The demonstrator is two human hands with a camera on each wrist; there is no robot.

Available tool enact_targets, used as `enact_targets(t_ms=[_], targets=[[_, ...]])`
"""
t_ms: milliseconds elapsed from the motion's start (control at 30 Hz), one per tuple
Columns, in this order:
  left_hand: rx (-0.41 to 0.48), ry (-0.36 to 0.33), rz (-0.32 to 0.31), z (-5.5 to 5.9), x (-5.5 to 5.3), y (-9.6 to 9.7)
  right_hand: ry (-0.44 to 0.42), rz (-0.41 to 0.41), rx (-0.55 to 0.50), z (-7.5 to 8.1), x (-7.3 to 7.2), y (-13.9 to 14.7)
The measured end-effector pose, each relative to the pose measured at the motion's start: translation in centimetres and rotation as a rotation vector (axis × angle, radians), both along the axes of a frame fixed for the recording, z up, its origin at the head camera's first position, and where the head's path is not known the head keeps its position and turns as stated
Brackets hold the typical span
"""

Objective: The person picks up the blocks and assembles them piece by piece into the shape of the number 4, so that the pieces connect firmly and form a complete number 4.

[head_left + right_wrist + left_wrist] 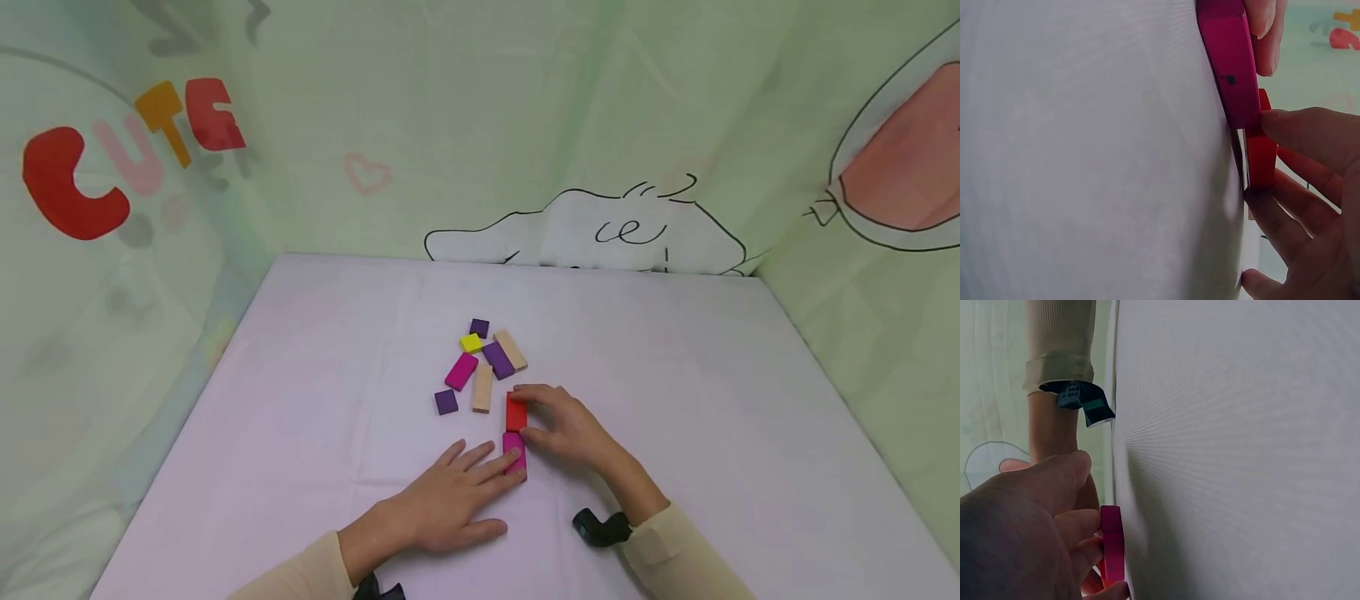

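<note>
A magenta wooden block (513,443) lies flat on the table, end to end with a red wooden block (516,413). With fingers spread and fairly straight, my left hand (453,504) rests two fingertips on the magenta block. My right hand (573,429) pinches the red block between its thumb at the near end and a finger at the far end. The right wrist view has the red block (1262,159) between thumb and fingers, meeting the magenta block (1229,62). In the left wrist view, fingers of my left hand (1029,531) touch the magenta block (1112,544).
Beyond my hands lies a loose group: a magenta block (461,372), a yellow block (471,342), a purple block (498,360), dark purple cubes (446,402) and natural wood blocks (482,389). A printed cloth (480,125) rises behind the pale table (300,400).
</note>
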State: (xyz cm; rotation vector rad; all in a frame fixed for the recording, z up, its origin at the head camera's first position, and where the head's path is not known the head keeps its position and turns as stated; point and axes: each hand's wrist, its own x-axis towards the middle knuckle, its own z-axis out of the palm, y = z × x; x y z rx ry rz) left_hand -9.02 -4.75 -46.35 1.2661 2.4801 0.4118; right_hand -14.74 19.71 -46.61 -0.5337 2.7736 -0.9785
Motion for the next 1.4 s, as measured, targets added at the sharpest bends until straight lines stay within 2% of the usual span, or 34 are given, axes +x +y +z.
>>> enact_targets(t_ms=[367,867,1133,1400], targets=[[-0.002,0.013,-0.005,-0.3,0.1,0.0,0.054,0.082,0.05,-0.1,0.0,0.0],[-0.019,0.012,-0.01,-0.1,0.1,0.1,0.074,0.123,0.192,0.2,0.8,0.1],[-0.027,-0.002,-0.019,-0.2,-0.1,0.0,0.086,0.142,0.194,0.2,1.0,-0.2],[-0.025,-0.023,-0.009,0.5,0.0,0.2,0.1,0.135,0.206,0.2,1.1,-0.5]])
